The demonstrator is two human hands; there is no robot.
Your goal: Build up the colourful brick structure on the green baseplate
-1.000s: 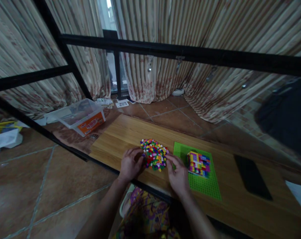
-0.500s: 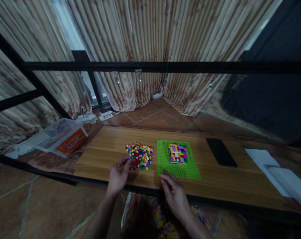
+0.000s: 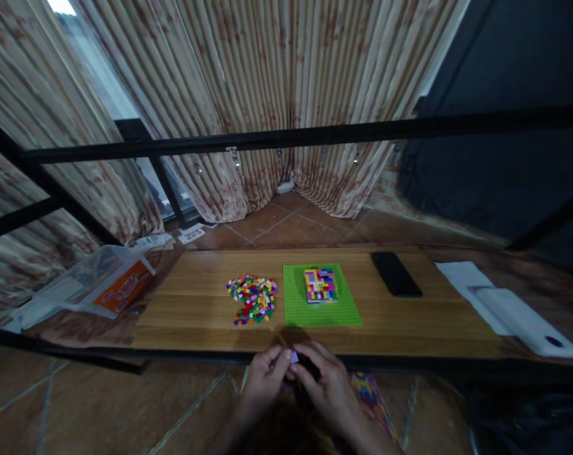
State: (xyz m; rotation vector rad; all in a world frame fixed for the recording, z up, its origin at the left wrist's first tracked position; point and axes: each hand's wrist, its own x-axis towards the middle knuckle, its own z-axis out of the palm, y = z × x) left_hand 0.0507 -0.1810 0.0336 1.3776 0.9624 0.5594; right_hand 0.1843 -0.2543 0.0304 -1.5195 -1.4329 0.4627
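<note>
At the table's front edge my two hands meet over a small purple toy brick point(image 3: 294, 357). My left hand point(image 3: 267, 376) pinches it between thumb and fingertips. From the other side, the thumb and forefinger of my right hand point(image 3: 328, 379) close on it too. Beyond them lies a green baseplate point(image 3: 298, 313), bearing a block of multicoloured bricks point(image 3: 320, 285) stacked in layers. Left of the plate spreads a loose pile of small coloured bricks point(image 3: 255, 297). My fingers partly cover the purple brick.
A black phone point(image 3: 396, 273) lies on the wooden table point(image 3: 191, 303), right of the baseplate. Farther right are white paper point(image 3: 461, 278) and a white flat object point(image 3: 523, 319). A clear plastic box point(image 3: 110, 278) with an orange label stands on the left. A black metal bar point(image 3: 277, 138) crosses behind the table.
My left hand has moved right, away from the loose pile, carrying the purple brick. My right hand has come back from the baseplate's near edge to meet it. The view has shifted.
</note>
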